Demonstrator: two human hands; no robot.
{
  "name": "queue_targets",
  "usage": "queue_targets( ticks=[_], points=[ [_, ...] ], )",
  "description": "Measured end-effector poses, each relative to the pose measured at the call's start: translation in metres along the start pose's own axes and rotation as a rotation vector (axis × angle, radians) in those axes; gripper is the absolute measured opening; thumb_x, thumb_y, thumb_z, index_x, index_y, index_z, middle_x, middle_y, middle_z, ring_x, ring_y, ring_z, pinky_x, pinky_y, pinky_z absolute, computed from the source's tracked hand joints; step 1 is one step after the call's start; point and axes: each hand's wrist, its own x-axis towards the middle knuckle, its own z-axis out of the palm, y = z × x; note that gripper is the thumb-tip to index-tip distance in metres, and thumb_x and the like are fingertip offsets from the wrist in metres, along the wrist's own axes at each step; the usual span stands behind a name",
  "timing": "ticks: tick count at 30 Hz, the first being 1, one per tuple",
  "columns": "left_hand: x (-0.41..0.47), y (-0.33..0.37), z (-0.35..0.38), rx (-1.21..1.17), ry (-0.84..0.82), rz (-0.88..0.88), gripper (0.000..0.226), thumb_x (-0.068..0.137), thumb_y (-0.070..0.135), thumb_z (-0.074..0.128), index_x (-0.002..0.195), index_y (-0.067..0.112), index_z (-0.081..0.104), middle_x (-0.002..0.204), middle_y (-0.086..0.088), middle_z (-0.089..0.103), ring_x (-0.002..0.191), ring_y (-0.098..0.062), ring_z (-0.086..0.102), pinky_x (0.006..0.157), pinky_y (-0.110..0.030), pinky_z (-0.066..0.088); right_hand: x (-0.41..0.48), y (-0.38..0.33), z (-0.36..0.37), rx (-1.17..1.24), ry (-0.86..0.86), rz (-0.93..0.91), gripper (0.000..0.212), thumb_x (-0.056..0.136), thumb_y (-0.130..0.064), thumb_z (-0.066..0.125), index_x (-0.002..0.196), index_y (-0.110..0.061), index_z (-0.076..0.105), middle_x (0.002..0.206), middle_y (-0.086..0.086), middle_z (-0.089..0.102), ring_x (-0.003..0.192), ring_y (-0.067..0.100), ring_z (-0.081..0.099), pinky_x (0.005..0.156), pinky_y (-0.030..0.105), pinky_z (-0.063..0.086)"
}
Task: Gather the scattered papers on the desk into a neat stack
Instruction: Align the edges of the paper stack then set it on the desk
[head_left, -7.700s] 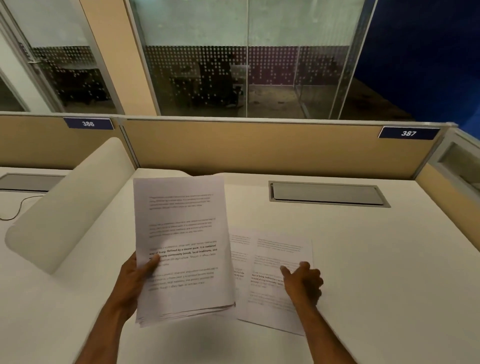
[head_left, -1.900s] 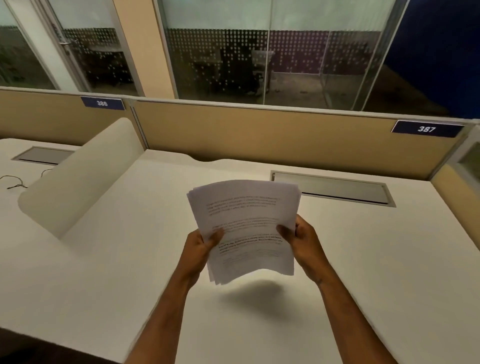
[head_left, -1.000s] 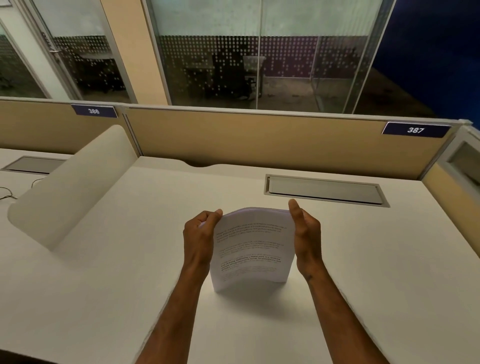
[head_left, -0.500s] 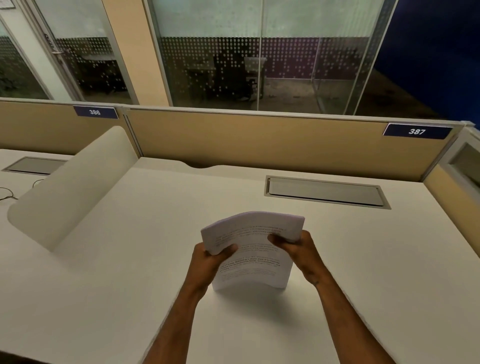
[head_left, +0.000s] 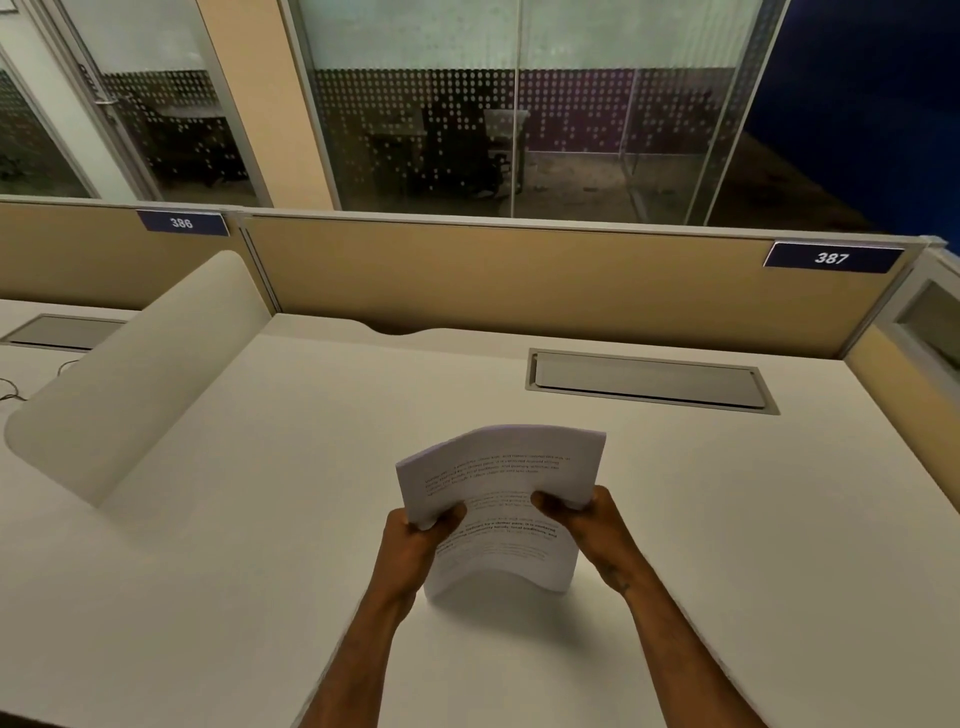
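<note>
We see the left hand (head_left: 415, 540) and right hand (head_left: 592, 525) both closed around a bowed stack of printed papers (head_left: 501, 499), standing upright with its lower edge on the white counter (head_left: 260, 545).

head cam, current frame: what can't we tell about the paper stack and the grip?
- Stack of papers: sheet count unreadable, edges merge; the print is too small and blurred to read.
- Stack's bottom edge: bowed, so whether every sheet touches the desk is unclear.
- Left hand and right hand: fingers behind the stack are hidden by the paper.
- Forearms: cut off by the bottom edge.
</note>
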Motion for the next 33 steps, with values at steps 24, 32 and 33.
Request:
queue_targets(
  ticks=[24, 32, 33],
  points=[
    [0.009, 0.006, -0.022, -0.526, 0.141, -0.093, 0.058, 0.082, 0.012, 0.07, 0.139, 0.007, 0.057, 0.111, -0.005, 0.08, 0.095, -0.021, 0.078, 0.074, -0.036, 0.066, -0.008, -0.013, -0.024, 0.345, 0.068, -0.124, 0.034, 0.089, -0.023, 0.068, 0.123, -0.024, 0.068, 0.116, 0.014, 0.073, 0.106, 0.029, 0.071, 0.085, 0.048, 0.061],
    [0.045, 0.032, -0.091, 0.139, -0.212, 0.016, 0.057, 0.076, 0.038, 0.086, 0.128, 0.022, 0.068, 0.123, -0.001, 0.076, 0.113, -0.018, 0.071, 0.091, -0.035, 0.056, -0.01, -0.02, -0.053, 0.019, -0.136, -0.056, 0.045, 0.079, -0.054, 0.069, 0.121, -0.038, 0.067, 0.109, 0.006, 0.075, 0.103, 0.027, 0.071, 0.078, 0.037, 0.063],
    [0.043, 0.031, -0.082, 0.122, -0.232, 0.01, 0.056, 0.073, 0.044, 0.086, 0.121, 0.019, 0.073, 0.117, -0.007, 0.078, 0.108, -0.026, 0.074, 0.085, -0.036, 0.059, -0.01, -0.019, -0.052, -0.006, -0.151, -0.052, 0.044, 0.079, -0.055, 0.069, 0.12, -0.039, 0.067, 0.108, 0.005, 0.076, 0.102, 0.025, 0.071, 0.078, 0.036, 0.063]
  ],
)
